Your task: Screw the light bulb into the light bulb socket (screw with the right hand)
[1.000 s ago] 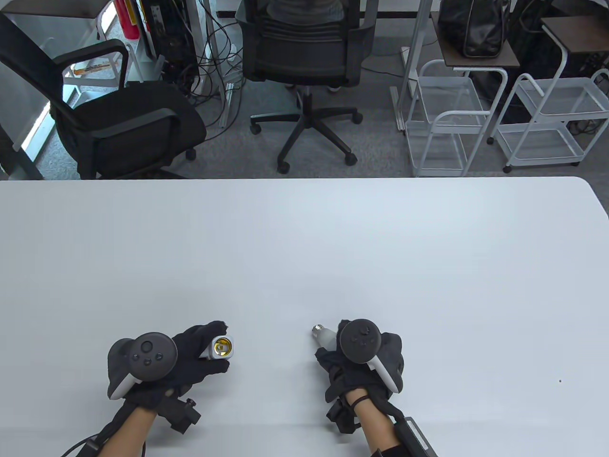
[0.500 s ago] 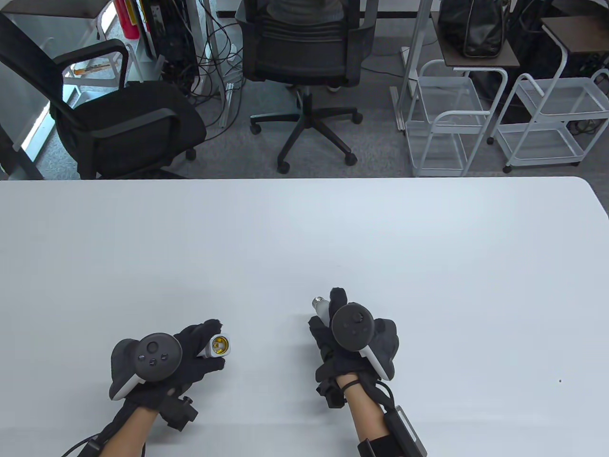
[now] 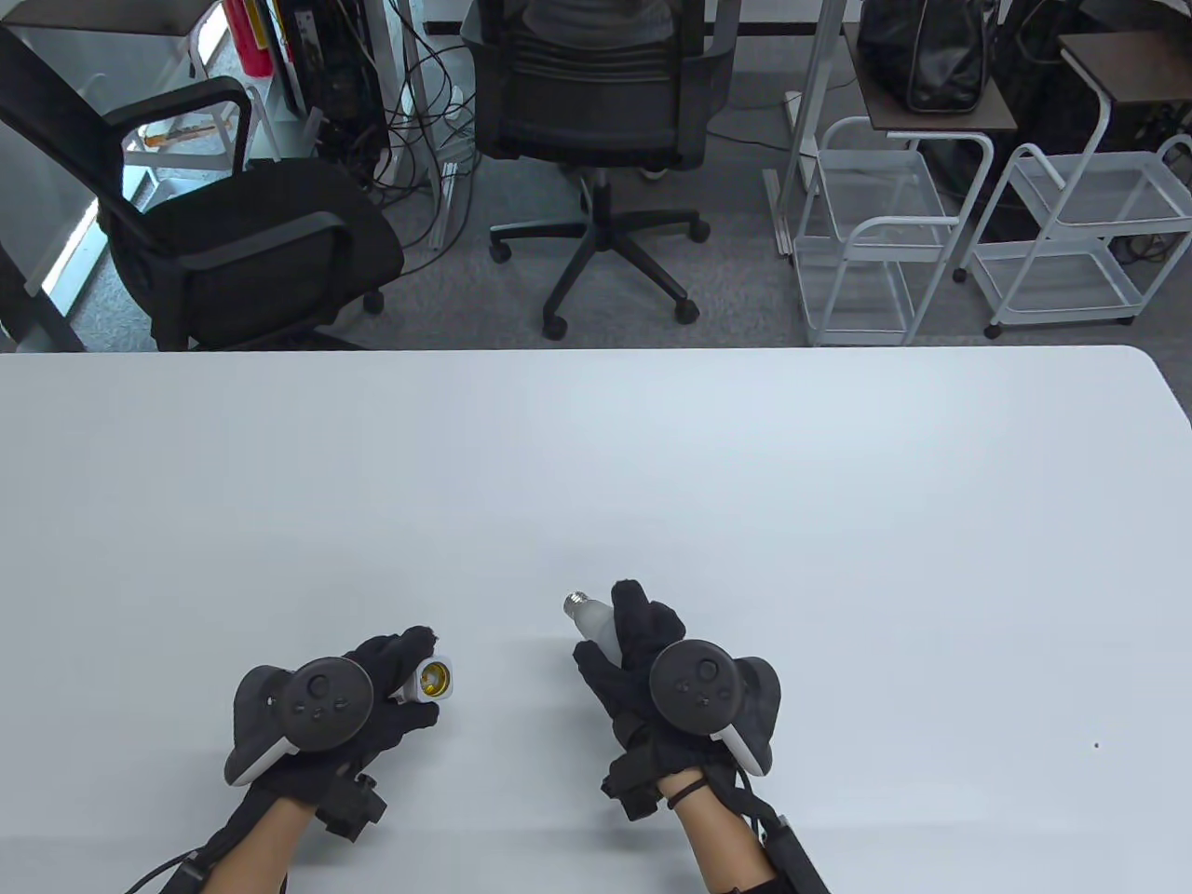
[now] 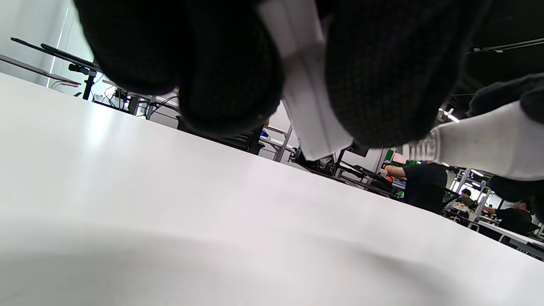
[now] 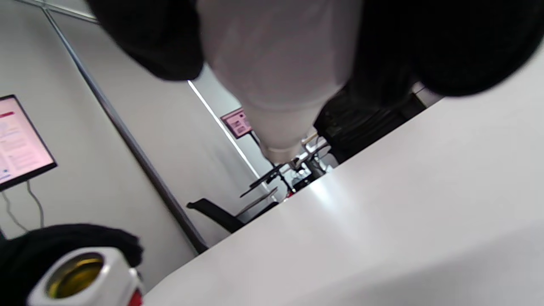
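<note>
We are seeing socket (image 3: 434, 677) in left hand (image 3: 372, 694) sitting left of bulb (image 3: 590, 621) in right hand (image 3: 643, 670), both lying near surface (image 3: 838, 521) front edge.

The table view looks down from high above the broad white surface (image 3: 596, 484), facing the far edge and the black office chairs (image 3: 596, 102) beyond it. The left wrist view sits very close under the black-gloved left hand (image 4: 238, 63), skimming the surface toward the room. The right wrist view, tilted, sits close under the right hand (image 5: 425, 38); all three share the white square-bodied brass-lined socket (image 5: 85, 276) and the frosted white bulb (image 4: 480, 144).
</note>
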